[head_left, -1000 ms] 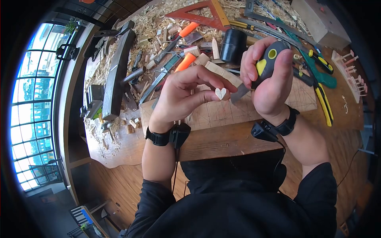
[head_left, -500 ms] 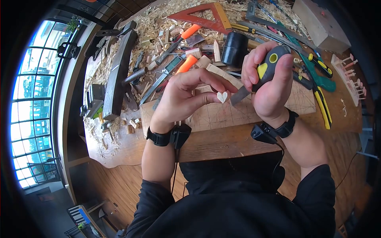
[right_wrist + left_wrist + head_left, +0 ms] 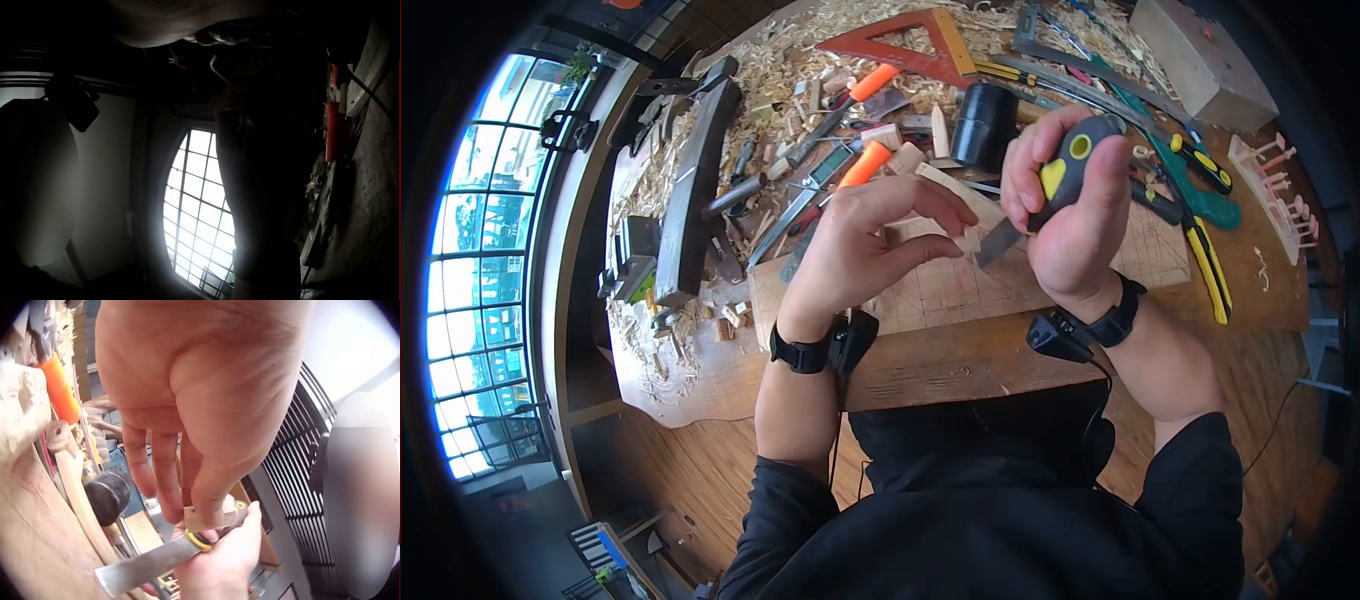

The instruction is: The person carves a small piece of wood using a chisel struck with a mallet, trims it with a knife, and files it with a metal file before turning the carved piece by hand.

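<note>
In the head view my left hand (image 3: 875, 240) pinches a small pale wooden piece (image 3: 969, 242) between thumb and fingertips. The left wrist view shows that piece (image 3: 203, 519) as a light block at the thumb tip. My right hand (image 3: 1075, 210) grips a chisel-like tool by its grey and yellow handle (image 3: 1065, 168); its flat metal blade (image 3: 1000, 242) points down and left, close beside the piece. Whether blade and wood touch, I cannot tell. The right wrist view is too dark to show the tool. Under both hands lies a marked wooden board (image 3: 940, 290).
Behind the hands stand a black mallet head (image 3: 985, 125) and orange-handled tools (image 3: 866, 163). A red set square (image 3: 895, 45) lies among shavings. At the left is a long wooden plane (image 3: 698, 190); at the right, a yellow-black tool (image 3: 1212, 270) and a pegged rack (image 3: 1275, 190).
The small piece has turned in my left fingers, so its heart-shaped face, seen before, no longer faces the head camera. My right hand still grips the tool in nearly the same place.
</note>
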`<action>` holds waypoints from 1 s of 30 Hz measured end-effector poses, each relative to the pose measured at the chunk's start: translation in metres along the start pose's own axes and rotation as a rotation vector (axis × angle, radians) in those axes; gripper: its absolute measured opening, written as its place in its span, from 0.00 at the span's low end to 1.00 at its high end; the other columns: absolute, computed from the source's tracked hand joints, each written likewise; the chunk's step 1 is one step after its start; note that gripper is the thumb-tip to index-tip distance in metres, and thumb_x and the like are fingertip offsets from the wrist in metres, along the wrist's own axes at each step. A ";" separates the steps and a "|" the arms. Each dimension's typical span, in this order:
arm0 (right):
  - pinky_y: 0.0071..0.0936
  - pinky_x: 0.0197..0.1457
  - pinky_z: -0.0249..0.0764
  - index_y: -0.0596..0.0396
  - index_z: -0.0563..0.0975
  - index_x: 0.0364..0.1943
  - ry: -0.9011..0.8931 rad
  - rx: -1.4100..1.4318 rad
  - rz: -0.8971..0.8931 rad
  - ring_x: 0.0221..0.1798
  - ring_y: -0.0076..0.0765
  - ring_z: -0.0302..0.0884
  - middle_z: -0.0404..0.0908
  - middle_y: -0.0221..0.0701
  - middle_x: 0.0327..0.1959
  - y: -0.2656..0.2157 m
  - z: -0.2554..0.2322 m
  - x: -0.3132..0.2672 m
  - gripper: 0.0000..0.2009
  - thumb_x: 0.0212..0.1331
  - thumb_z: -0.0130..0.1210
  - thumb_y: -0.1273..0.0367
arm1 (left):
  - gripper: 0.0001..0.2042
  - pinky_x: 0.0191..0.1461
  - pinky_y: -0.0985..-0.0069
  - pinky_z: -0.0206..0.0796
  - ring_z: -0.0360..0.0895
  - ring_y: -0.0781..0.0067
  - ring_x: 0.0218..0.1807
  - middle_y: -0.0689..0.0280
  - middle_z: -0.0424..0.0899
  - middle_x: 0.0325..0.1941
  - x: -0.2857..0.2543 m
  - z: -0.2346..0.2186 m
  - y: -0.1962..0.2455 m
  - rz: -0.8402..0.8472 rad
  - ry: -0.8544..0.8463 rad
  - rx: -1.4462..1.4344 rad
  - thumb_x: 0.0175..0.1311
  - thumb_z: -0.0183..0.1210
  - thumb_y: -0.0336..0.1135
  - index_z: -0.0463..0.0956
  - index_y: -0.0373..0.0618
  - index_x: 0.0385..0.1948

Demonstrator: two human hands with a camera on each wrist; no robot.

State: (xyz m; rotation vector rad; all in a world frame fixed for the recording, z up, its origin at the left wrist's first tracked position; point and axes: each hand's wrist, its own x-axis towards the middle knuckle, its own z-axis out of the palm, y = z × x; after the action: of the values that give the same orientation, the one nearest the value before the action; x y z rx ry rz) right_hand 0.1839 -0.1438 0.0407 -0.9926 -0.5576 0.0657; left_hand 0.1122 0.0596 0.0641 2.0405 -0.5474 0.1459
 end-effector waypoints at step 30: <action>0.20 0.26 0.55 0.53 0.70 0.31 -0.075 0.125 -0.339 0.22 0.16 0.56 0.67 0.24 0.25 0.006 0.009 0.002 0.27 0.85 0.43 0.47 | 0.12 0.39 0.69 0.76 0.83 0.65 0.33 0.63 0.86 0.33 0.002 0.022 -0.001 -0.208 -0.172 0.372 0.55 0.79 0.33 0.87 0.39 0.37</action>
State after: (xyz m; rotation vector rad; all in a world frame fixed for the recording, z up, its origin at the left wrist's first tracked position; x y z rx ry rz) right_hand 0.1830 -0.1332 0.0406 -0.7663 -0.7747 -0.1625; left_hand 0.1117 0.0409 0.0522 2.4751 -0.4320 -0.0583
